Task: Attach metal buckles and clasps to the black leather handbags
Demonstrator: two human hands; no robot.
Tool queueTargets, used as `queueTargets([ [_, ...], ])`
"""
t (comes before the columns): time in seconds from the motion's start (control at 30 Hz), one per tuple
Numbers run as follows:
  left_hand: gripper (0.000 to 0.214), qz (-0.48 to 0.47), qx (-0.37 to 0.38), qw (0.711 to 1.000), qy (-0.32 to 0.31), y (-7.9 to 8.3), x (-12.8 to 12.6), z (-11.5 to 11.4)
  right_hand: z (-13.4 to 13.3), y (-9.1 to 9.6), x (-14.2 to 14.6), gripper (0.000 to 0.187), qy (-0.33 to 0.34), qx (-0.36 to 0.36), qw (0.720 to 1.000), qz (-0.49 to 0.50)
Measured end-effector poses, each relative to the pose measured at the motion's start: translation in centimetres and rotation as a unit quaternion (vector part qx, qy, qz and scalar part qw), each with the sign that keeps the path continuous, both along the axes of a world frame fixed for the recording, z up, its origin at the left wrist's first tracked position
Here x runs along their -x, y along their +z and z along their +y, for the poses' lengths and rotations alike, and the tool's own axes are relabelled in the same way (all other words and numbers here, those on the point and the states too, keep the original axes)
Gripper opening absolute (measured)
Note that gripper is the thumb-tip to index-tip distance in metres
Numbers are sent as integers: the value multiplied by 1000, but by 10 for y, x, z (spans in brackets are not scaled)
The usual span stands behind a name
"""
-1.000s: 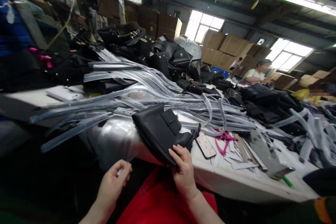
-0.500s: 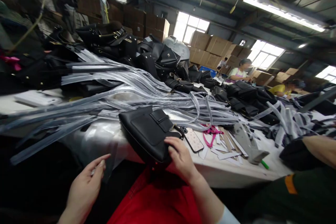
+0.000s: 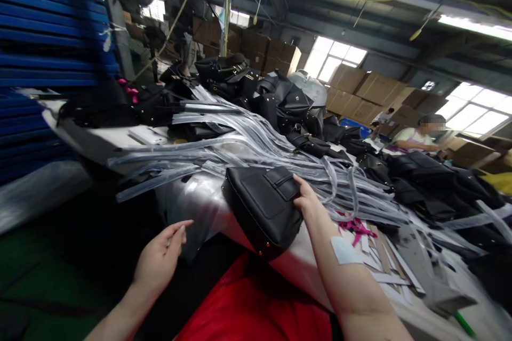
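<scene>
A small black leather bag (image 3: 262, 210) with a front flap pocket lies at the near edge of the white table (image 3: 308, 264). My right hand (image 3: 307, 200) grips its top right corner by the flap, fingers curled on the leather. My left hand (image 3: 160, 261) hovers off the table to the left of the bag, thumb and forefinger pinched on a thin clear plastic strip (image 3: 176, 242) that hangs down. A white plaster is stuck on my right forearm.
Long clear plastic strips (image 3: 224, 154) fan across the table behind the bag. Black bags (image 3: 256, 90) are heaped at the back and right. Paper scraps and pink cord (image 3: 354, 226) lie to the right. Blue stacked sheets (image 3: 44, 48) stand left. A seated person (image 3: 418, 136) works far right.
My right hand slid from the bag's lower edge up to its top corner by the flap. The view swung left, hiding the phone; my left hand stays pinched.
</scene>
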State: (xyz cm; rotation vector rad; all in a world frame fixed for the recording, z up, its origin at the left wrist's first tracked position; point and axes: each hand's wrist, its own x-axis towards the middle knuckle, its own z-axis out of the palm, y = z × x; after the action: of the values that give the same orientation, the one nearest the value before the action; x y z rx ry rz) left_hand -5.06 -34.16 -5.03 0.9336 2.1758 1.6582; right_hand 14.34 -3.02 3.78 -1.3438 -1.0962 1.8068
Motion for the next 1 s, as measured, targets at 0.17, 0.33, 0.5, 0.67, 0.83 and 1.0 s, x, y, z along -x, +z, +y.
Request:
queueTargets([
  [0.17,48,-4,-16,998,-60,12,-4,-5,-43,30,-8,22,7,-54,995,89],
  [0.33,32,96,-65,992,-50,35,-11,-7,-120,41,-27,32,172,-255,951,35],
  [0.5,18,196,-104,969,-105,81,-29,-1,-157,25,-34,32,386,-218,892,-91],
  [0.67,30,196,-44,963,-181,106,-35,14,-167,14,-37,36,451,-113,884,-50],
  [0.83,34,115,74,939,-317,106,-45,20,-174,13,-41,35,499,-99,860,-24],
  [1.0,34,54,109,921,-370,97,-61,16,-183,12,-42,38,494,-202,846,-1],
])
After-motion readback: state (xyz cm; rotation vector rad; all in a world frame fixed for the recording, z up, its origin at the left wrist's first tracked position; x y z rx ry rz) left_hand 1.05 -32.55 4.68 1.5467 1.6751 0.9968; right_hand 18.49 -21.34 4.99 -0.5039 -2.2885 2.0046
